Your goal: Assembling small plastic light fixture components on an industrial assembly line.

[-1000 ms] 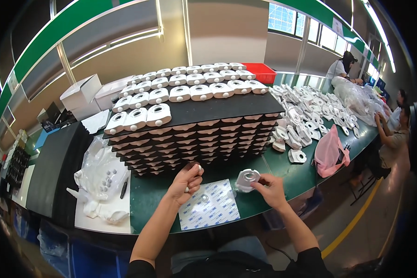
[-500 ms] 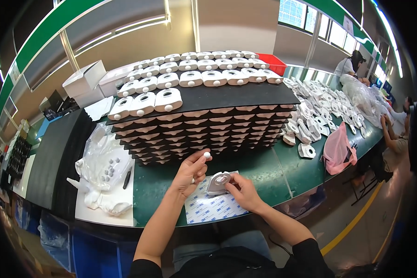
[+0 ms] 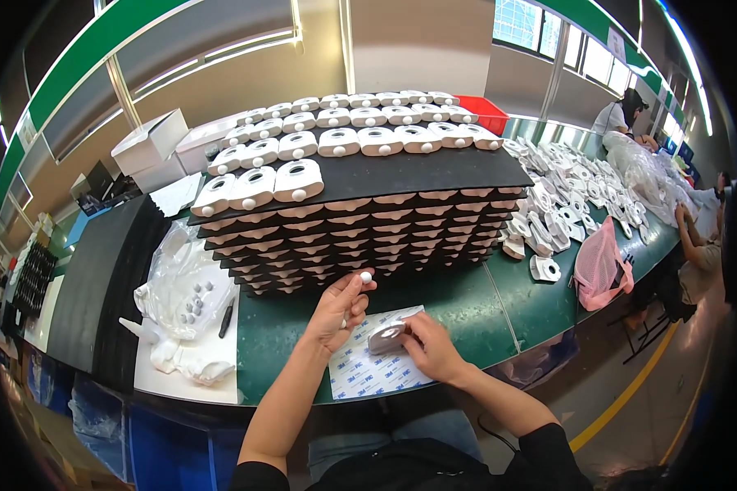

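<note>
Between the thumb and fingertips of my left hand (image 3: 341, 309) is a small round white knob (image 3: 366, 278). Something else small and white shows near the palm, too small to name. My right hand (image 3: 436, 348) grips a white plastic housing (image 3: 385, 337) by its right side, tilted so its edge faces me. Under it lies a white sheet with blue print (image 3: 374, 372) on the green table. Just beyond my hands rises a stack of black trays (image 3: 434, 173) filled with similar white housings; those on the top tray carry round white knobs in front.
Loose white housings (image 3: 561, 192) lie heaped at the right, beside a pink mesh bag (image 3: 602, 263). A clear plastic bag (image 3: 180, 286) with several small knobs and a black pen (image 3: 226, 321) are at the left. A red bin (image 3: 485, 113) stands behind. Other people sit at the far right.
My right hand has tipped the housing, so its flat round face no longer points up at me. My left hand holds the knob in nearly the same place.
</note>
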The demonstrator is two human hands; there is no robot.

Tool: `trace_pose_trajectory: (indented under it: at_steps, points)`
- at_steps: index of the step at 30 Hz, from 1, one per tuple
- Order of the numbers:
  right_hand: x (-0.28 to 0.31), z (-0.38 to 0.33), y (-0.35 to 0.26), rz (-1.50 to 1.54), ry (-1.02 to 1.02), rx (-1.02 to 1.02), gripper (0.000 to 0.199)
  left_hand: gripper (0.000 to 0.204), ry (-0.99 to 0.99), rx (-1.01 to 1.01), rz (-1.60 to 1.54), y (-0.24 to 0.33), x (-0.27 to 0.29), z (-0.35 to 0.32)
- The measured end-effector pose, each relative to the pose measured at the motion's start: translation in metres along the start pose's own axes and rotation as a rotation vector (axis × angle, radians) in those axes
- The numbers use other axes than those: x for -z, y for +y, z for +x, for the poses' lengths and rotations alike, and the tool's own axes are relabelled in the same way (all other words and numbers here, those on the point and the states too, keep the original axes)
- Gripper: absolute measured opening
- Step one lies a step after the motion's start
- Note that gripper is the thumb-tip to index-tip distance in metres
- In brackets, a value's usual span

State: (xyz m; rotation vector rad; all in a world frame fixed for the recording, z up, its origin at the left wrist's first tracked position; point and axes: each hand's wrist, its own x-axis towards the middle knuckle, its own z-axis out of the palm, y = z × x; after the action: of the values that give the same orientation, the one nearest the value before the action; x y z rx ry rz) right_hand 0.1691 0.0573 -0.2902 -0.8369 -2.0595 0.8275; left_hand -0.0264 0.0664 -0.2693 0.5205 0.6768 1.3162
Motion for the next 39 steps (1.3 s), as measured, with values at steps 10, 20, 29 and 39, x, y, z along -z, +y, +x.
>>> trace_pose_trajectory:
  at_steps: [10,20,29,39]
  points:
    - [0.005,0.001,0.015,0.675,-0.007,-0.321,0.012,0.036,-0.020,-0.035,0.119,-0.001,-0.005,-0.002]
    - [0.013,0.005,0.026,1.356,0.134,-0.368,0.017,0.032,-0.032,-0.024,0.416,-0.008,-0.023,-0.008]
    - [0.009,0.007,0.025,1.268,0.148,-0.329,0.015,0.030,-0.090,-0.170,0.603,-0.017,-0.011,-0.005]
    - [0.009,0.008,0.021,1.188,0.159,-0.377,0.016,0.029,-0.137,-0.285,0.643,-0.019,-0.016,-0.003]
